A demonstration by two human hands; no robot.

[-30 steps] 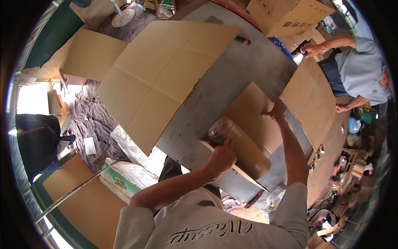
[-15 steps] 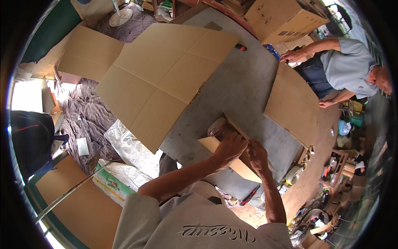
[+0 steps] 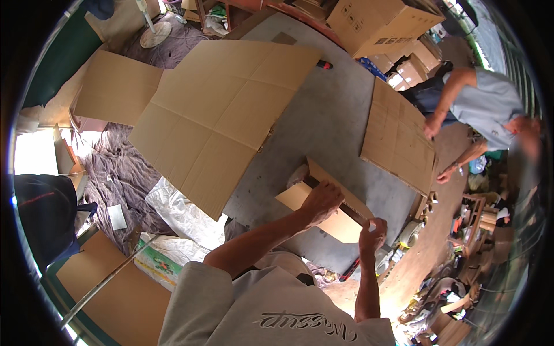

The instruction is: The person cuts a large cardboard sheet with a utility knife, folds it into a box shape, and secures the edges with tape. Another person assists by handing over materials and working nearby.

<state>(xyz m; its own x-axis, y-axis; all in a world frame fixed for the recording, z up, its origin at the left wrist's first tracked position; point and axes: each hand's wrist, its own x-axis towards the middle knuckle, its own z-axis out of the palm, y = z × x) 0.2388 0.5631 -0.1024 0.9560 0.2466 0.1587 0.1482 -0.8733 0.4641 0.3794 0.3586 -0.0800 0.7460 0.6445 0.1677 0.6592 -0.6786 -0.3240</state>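
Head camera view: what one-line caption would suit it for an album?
Two hands, left hand and right hand, press a folded cardboard piece on a grey table.

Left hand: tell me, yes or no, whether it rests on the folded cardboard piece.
Yes, the left hand lies palm down on the folded cardboard piece on the grey table, while the right hand grips its near end.

Only 1 view: head fisheye cam, you're looking steeply down at the grey table [image 3: 340,121], close over your forearms.
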